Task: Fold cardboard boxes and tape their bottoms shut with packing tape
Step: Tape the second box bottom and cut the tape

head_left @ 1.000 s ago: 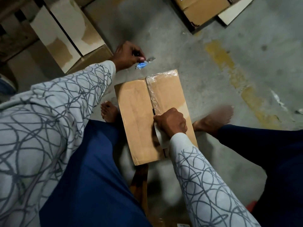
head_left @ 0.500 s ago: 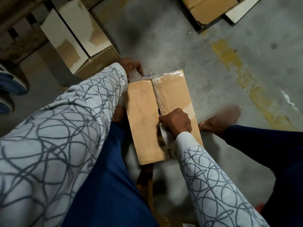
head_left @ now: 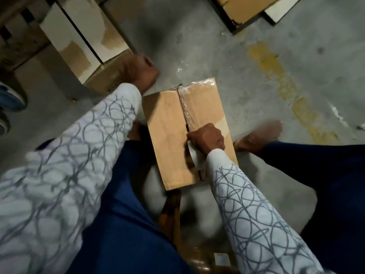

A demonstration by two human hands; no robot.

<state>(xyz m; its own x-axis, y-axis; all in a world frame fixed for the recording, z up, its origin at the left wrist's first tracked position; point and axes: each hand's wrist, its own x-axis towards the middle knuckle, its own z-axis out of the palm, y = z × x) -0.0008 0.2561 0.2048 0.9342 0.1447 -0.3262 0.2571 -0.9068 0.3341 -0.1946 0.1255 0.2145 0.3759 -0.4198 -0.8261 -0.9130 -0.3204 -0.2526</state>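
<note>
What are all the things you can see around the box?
cardboard box: one, brown, on the floor between the person's legs
clear tape: one strip, shiny, along the box's middle seam
tape roll: one, pale grey, on the box under the right hand
left box: one, white and brown, far left
far boxes: two, one brown and one white, top right
paint mark: one, yellow, on the grey floor to the right
shoe: one, blue, left edge
left hand: one, blurred, beyond the box's far left corner
right hand: one, grips the tape roll
foot: one, bare, right of the box
</note>
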